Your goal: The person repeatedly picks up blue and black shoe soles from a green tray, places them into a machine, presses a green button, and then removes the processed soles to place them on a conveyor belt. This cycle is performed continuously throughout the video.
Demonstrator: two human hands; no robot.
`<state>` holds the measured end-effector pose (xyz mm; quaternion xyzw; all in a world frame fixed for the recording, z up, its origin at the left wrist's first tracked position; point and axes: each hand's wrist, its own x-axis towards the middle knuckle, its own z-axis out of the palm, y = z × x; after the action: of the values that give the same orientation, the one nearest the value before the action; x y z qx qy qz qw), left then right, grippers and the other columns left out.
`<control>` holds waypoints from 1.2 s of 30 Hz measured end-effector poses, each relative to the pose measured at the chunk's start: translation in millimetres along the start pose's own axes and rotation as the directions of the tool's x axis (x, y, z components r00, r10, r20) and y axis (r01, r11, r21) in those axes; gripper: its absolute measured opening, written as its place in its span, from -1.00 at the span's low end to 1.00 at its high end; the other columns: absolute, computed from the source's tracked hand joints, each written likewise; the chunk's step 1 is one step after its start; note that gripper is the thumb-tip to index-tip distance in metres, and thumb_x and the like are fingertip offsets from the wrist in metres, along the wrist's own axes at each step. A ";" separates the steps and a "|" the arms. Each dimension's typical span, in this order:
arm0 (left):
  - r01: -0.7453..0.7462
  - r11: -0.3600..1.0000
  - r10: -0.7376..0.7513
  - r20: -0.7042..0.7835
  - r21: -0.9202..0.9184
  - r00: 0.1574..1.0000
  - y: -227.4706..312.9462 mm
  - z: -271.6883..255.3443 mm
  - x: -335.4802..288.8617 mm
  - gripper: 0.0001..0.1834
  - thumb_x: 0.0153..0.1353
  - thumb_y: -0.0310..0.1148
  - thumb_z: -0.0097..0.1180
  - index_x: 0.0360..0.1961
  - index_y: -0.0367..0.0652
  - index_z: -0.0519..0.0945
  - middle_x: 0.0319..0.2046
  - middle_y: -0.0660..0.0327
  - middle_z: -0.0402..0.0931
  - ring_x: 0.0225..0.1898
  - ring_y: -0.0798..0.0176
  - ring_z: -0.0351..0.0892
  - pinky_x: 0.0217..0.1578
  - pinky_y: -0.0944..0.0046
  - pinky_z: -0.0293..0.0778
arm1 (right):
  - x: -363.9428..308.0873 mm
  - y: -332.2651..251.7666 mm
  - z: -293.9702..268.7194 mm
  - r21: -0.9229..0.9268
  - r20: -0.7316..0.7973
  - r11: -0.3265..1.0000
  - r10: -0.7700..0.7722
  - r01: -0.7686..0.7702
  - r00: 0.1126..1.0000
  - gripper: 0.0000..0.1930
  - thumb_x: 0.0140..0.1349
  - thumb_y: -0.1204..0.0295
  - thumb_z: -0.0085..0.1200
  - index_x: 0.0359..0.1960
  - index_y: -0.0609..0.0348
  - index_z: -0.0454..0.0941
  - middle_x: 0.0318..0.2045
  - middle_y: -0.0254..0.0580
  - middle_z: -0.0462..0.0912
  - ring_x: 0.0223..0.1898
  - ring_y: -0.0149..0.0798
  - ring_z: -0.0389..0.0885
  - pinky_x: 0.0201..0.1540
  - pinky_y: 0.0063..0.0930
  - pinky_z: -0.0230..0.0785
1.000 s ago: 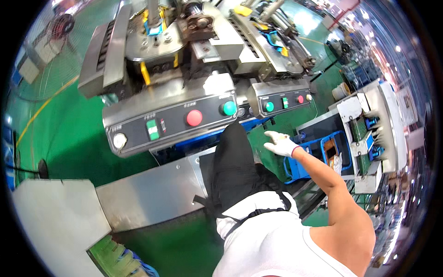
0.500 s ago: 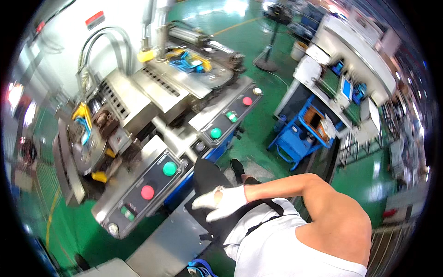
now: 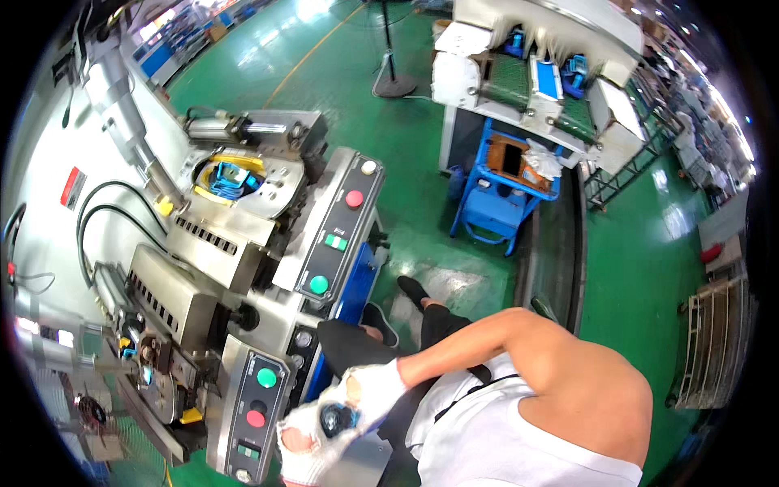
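In front of my lap, low in the view, my two white-gloved hands come together around a small dark-and-blue piece (image 3: 337, 420), whose exact kind I cannot make out. My left hand (image 3: 304, 445) grips it from the lower left, with bare skin showing through the glove. My right hand (image 3: 373, 394) reaches across from the right and closes on its upper side. Just left of the hands is a press machine's near control panel (image 3: 256, 414) with green and red buttons. Blue strappy work (image 3: 231, 180) sits in the machine's far yellow-edged fixture.
A second button panel (image 3: 334, 235) stands farther off on the machine. Beyond it are a blue cart (image 3: 495, 213) and a conveyor bench (image 3: 466, 101) carrying blue pieces. A fan stand (image 3: 395, 86) is on the green floor, and a wire rack (image 3: 714, 345) stands at the right.
My view has swung to the right. My left hand has come into view with the dark-and-blue piece, and my right hand, empty before, has joined it there.
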<state>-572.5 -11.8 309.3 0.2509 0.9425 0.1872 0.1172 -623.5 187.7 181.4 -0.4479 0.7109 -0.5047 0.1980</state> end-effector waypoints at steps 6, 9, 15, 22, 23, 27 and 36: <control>-0.133 0.979 0.190 -0.457 0.155 0.869 -11.2 -80.0 180.8 -0.47 0.14 -0.51 0.39 0.19 -0.27 0.62 0.17 -0.08 0.63 0.22 -0.14 0.63 0.27 0.00 0.51 | -121.6 18.3 -95.3 0.411 -0.122 0.761 0.591 -0.502 0.797 -0.16 0.14 0.00 0.47 0.39 0.20 0.49 0.17 -0.06 0.69 0.18 -0.16 0.64 0.24 -0.29 0.48; -0.061 0.992 -0.008 -0.533 -0.112 0.846 -53.2 -101.0 277.1 -0.44 0.36 -0.46 0.23 0.38 -0.24 0.46 0.30 0.01 0.52 0.31 0.04 0.57 0.33 0.07 0.47 | -169.3 27.1 -97.0 0.787 -0.076 0.435 0.772 -0.437 0.631 -0.27 0.22 0.16 0.45 0.37 0.25 0.51 0.20 -0.14 0.67 0.15 -0.25 0.59 0.25 -0.34 0.45; 0.252 0.966 -0.242 -0.575 -0.064 0.782 -202.3 -108.3 451.5 -0.22 0.33 -0.05 0.31 0.47 -0.19 0.40 0.34 -0.14 0.50 0.36 -0.07 0.51 0.39 0.08 0.38 | -200.6 64.5 -96.1 0.894 -0.302 0.393 0.883 -0.216 0.358 -0.25 0.14 0.31 0.44 0.40 0.20 0.48 -0.10 -0.41 0.69 -0.24 -0.48 0.52 -0.17 -0.49 0.41; 0.268 0.945 -0.322 -0.657 -0.185 0.682 -244.5 -69.8 558.1 -0.70 0.51 -0.27 0.06 0.15 -0.01 0.70 -0.01 0.07 0.66 -0.11 0.20 0.69 -0.02 0.20 0.57 | -226.2 110.8 -93.1 0.973 -0.191 0.198 0.979 -0.114 0.076 -0.29 0.09 0.25 0.47 0.29 0.16 0.49 -0.42 -0.56 0.52 -0.55 -0.63 0.31 -0.55 -0.62 0.21; 0.306 0.924 -0.379 -0.650 -0.229 0.658 -252.5 -72.0 561.4 -0.71 0.52 -0.26 0.05 0.12 -0.03 0.70 -0.12 0.13 0.69 -0.17 0.23 0.70 -0.08 0.21 0.58 | -225.4 112.1 -95.0 0.976 -0.192 0.198 0.978 -0.092 0.077 -0.35 0.09 0.25 0.46 0.22 0.16 0.51 -0.47 -0.56 0.49 -0.57 -0.62 0.32 -0.58 -0.62 0.19; 0.234 0.955 -0.292 -0.724 -0.183 0.625 -254.7 -79.0 551.4 -0.75 0.55 -0.34 0.07 0.13 -0.07 0.66 -0.35 0.21 0.68 -0.41 0.44 0.61 -0.35 0.35 0.52 | -226.4 112.6 -92.3 0.977 -0.208 0.209 0.976 -0.025 0.064 -0.53 0.08 0.24 0.49 -0.03 0.08 0.56 -0.59 -0.56 0.42 -0.63 -0.60 0.32 -0.63 -0.60 0.18; -0.015 0.987 -0.150 -0.946 -0.162 0.289 -84.7 -121.0 404.3 -0.73 0.58 -0.42 0.04 0.15 -0.25 0.67 -0.05 0.11 0.72 -0.04 0.29 0.67 0.10 0.26 0.57 | -197.1 77.8 -109.1 0.898 -0.418 0.423 0.906 -0.122 0.066 -0.68 0.22 0.26 0.39 -0.58 -0.04 0.50 -0.64 -0.61 0.36 -0.67 -0.61 0.25 -0.63 -0.54 0.01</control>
<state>-989.2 93.4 332.4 0.0412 0.8210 0.3596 -0.4415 -635.0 418.5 123.0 0.3497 0.5639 -0.7420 0.0961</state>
